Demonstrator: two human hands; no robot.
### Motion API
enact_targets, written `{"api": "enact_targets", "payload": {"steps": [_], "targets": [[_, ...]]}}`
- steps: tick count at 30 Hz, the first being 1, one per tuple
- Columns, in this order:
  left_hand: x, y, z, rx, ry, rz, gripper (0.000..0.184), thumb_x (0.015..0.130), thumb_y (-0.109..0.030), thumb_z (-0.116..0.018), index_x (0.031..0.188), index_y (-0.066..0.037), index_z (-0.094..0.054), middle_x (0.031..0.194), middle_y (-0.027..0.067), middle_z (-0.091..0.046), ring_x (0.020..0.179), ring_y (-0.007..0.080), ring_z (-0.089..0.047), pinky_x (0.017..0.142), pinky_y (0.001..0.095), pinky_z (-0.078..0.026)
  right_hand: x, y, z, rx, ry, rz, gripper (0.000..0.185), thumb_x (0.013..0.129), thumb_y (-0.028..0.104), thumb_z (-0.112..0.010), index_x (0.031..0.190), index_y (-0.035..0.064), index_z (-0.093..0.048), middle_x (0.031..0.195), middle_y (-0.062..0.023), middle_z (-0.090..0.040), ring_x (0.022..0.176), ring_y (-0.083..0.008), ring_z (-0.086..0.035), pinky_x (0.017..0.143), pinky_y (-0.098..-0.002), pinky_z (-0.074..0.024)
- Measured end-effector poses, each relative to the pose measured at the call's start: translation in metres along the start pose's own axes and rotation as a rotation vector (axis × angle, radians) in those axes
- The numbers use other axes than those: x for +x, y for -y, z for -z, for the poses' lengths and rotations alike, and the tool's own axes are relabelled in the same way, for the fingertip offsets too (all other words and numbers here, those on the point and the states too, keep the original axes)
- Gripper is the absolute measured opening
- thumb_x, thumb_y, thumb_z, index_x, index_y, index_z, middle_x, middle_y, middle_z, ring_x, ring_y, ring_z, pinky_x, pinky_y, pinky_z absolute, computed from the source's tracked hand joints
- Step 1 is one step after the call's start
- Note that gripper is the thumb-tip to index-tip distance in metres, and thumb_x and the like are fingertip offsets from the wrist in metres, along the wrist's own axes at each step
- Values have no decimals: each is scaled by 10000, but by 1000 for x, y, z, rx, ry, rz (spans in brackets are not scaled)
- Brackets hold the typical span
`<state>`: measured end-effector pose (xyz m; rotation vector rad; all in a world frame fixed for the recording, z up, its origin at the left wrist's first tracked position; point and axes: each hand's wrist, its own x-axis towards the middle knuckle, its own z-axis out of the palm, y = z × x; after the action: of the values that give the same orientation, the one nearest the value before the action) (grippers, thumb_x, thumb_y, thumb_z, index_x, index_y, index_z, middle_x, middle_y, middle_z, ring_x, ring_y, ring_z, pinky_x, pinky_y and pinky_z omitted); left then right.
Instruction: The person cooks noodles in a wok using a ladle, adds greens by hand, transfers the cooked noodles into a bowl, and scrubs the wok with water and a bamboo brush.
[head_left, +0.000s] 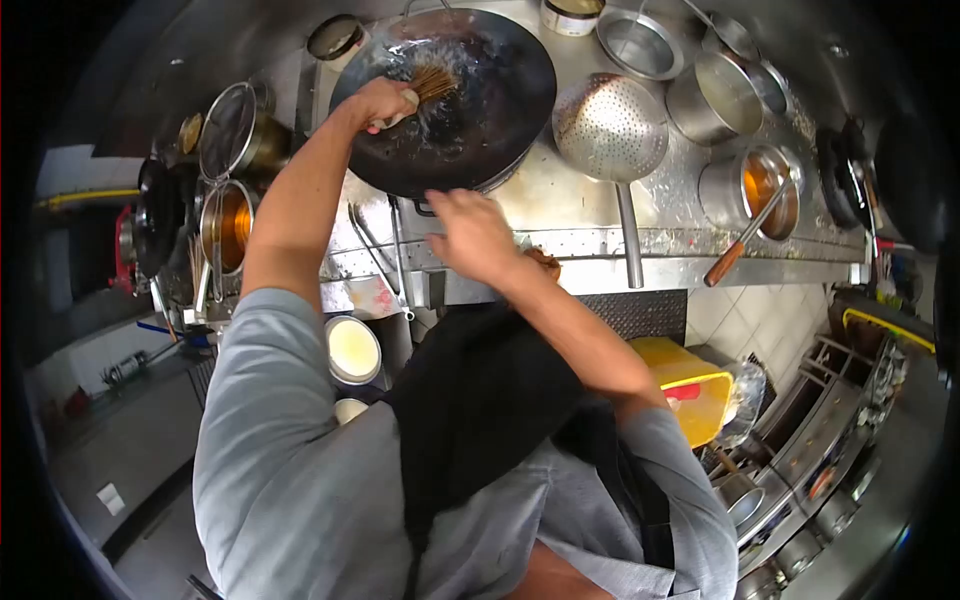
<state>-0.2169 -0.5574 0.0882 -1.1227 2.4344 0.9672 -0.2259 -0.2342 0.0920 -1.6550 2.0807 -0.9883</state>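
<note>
A large black wok (500,75) sits on the stove, its inside wet and shiny. My left hand (385,103) is closed around the pale bound end of a bamboo brush (434,84), whose bristles lie against the inside of the wok. Just below the wok's near rim is my right hand (474,235), slightly blurred, its fingers apart and nothing seen in them. It is close to the wok's small near handle; whether they touch is unclear. Metal tongs (372,240) lie left of that hand.
A perforated ladle (610,128) lies right of the wok, handle toward me. Farther right stand metal pots (713,97) and a wooden-handled tool (735,257). Pots with a strainer (228,132) stand left. Below the counter are a bowl of yellowish liquid (353,350) and a yellow bin (705,405).
</note>
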Motion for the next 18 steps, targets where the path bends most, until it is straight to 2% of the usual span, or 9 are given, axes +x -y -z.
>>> {"api": "enact_targets", "payload": {"steps": [4,5,7,10,11,12,14,17,18], "targets": [[-53,-44,-7,468,335,-65,711,780,-303,-776,1454,-158,-600,822,156,-721,484,260,-647,445,399,-538,23,-7,-57,-142,252,-17,369,883,241,-670,1173,13,-681,1092,-182,-725,1083,-335,-675,948,-455,-493],[-80,-60,-11,597,272,-108,668,792,-311,-768,1430,-180,-622,871,172,-742,506,289,-669,466,398,-552,29,-9,-61,-155,235,-39,312,895,227,-635,1127,24,-683,1066,-178,-732,1055,-333,-686,935,-455,-494],[-51,-45,-15,681,225,-86,656,808,-324,-756,1435,-188,-616,921,184,-753,538,314,-693,493,397,-578,30,-11,-70,-181,225,-77,228,919,199,-564,1035,47,-688,1012,-171,-745,1000,-328,-709,908,-456,-497],[2,-33,-5,503,42,-45,567,814,-350,-744,1341,-159,-661,908,177,-746,648,311,-732,508,428,-598,29,-15,-70,-152,124,-60,176,906,150,-527,967,70,-671,935,-166,-750,922,-316,-725,879,-457,-498],[5,-30,-6,402,55,-2,552,815,-344,-740,1329,-158,-667,905,171,-745,684,304,-741,499,432,-592,25,-14,-72,-136,120,-60,172,903,152,-532,963,71,-671,933,-164,-750,921,-310,-726,874,-456,-498],[-9,-38,-9,421,157,-21,571,810,-342,-718,1354,-178,-662,968,168,-760,772,330,-755,592,461,-614,22,-14,-73,-172,61,-18,156,900,144,-534,947,76,-666,912,-150,-752,909,-306,-727,868,-446,-493],[-49,-56,-24,737,190,-172,538,813,-338,-695,1323,-169,-680,1002,183,-762,806,352,-756,680,466,-621,24,-15,-69,-162,36,-9,151,901,145,-538,946,80,-667,901,-142,-752,899,-307,-727,865,-444,-490],[-34,-37,-29,816,130,-282,394,834,-312,-657,1133,-67,-734,953,230,-754,708,369,-746,703,471,-619,14,-13,-65,-147,80,-49,149,890,124,-543,964,75,-663,915,-137,-755,915,-313,-730,875,-453,-491],[-14,-35,-20,743,102,-182,375,843,-313,-659,1109,-59,-732,916,222,-750,651,360,-731,621,469,-605,18,-14,-66,-144,93,-56,144,877,110,-548,968,68,-652,917,-140,-752,917,-322,-728,871,-462,-495]]}}
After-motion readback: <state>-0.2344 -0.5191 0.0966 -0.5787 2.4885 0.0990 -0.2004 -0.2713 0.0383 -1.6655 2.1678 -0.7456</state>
